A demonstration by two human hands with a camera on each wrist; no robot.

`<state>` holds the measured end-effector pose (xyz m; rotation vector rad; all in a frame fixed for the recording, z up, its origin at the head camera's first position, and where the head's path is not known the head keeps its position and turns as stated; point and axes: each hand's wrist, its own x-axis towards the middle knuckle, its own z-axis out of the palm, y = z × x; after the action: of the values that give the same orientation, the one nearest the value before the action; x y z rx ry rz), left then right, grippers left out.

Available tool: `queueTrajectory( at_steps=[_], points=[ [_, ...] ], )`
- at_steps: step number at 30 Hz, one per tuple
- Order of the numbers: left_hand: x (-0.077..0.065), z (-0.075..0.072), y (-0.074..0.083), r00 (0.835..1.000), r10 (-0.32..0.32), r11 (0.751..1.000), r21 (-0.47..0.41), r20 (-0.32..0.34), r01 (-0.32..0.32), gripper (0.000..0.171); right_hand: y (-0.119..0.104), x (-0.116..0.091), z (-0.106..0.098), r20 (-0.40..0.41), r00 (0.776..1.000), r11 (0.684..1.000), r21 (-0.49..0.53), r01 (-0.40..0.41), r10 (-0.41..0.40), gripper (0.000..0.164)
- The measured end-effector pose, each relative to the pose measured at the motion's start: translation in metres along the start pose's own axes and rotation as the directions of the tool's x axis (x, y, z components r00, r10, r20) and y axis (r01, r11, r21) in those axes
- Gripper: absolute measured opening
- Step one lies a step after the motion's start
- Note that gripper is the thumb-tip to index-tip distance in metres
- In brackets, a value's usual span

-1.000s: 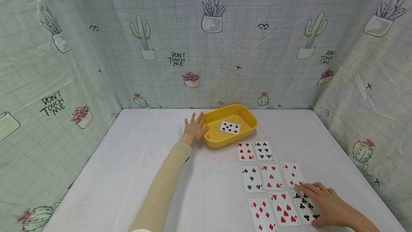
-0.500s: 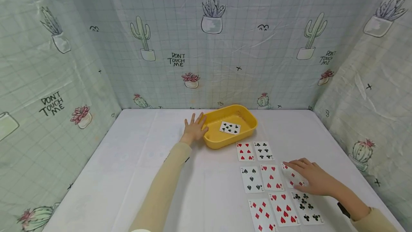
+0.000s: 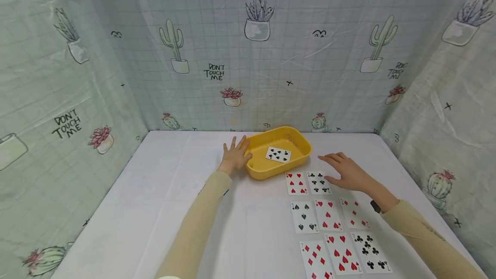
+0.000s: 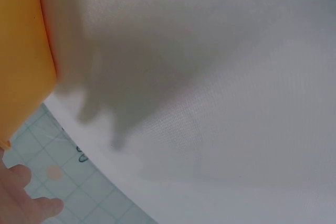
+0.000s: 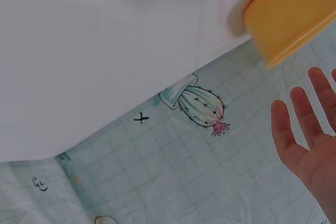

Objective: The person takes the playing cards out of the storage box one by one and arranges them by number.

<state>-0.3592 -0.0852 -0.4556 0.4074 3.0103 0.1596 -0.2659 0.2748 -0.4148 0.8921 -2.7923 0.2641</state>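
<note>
My left hand [image 3: 234, 156] rests on the left rim of the yellow tray [image 3: 258, 174], fingers spread. Inside that tray lies one spades card [image 3: 278, 154], face up. Over the table just right of the tray, my right hand [image 3: 348, 171] reaches with extended fingers and holds nothing; its thumb is near the six of clubs [image 3: 318, 183]. Left of that card is the six of hearts [image 3: 296, 183]. In the right wrist view the right hand's fingers [image 5: 310, 116] are apart from the tray [image 5: 289, 19].
A row of fives, with the five of spades [image 3: 304, 217], five of hearts [image 3: 328, 215] and five of diamonds [image 3: 354, 213], lies nearer. Below are the seven of diamonds [image 3: 315, 259], seven of hearts [image 3: 343, 254] and seven of clubs [image 3: 370, 252]. Printed cloth [image 3: 209, 111] walls the table [image 3: 186, 162].
My right hand has left the seven of clubs and moved forward over the five of diamonds to beside the six of clubs. The left hand stays at the tray.
</note>
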Motion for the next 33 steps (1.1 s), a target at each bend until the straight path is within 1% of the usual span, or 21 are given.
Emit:
queueTrajectory(
  at_steps=[4, 14, 20, 26, 33],
  points=[
    [-0.001, -0.001, 0.002, 1.000, 0.001, 1.000, -0.002, -0.003, -0.001, 0.059, -0.003, 0.020, 0.001, 0.019, 1.000, 1.000, 0.009, -0.023, 0.023, 0.058],
    [0.000, 0.000, 0.002, 1.000, 0.006, 1.000, 0.000, -0.017, -0.006, 0.059, -0.006, 0.051, 0.006, -0.008, 0.999, 0.999, 0.009, 0.033, -0.033, 0.055],
    [0.001, 0.000, 0.000, 1.000, 0.003, 1.000, -0.011, -0.013, -0.003, 0.059, -0.009, 0.069, 0.010, 0.001, 0.999, 0.999, 0.017, 0.032, -0.032, 0.054],
    [0.000, 0.000, 0.000, 1.000, 0.000, 1.000, 0.003, -0.010, 0.000, 0.059, -0.010, 0.089, 0.021, 0.037, 0.999, 0.999, 0.035, 0.019, -0.021, 0.054],
    [-0.001, -0.002, 0.002, 1.000, 0.007, 1.000, -0.008, -0.007, -0.007, 0.059, -0.013, 0.111, 0.032, 0.104, 0.995, 0.999, 0.043, 0.008, -0.013, 0.055]
  ],
)
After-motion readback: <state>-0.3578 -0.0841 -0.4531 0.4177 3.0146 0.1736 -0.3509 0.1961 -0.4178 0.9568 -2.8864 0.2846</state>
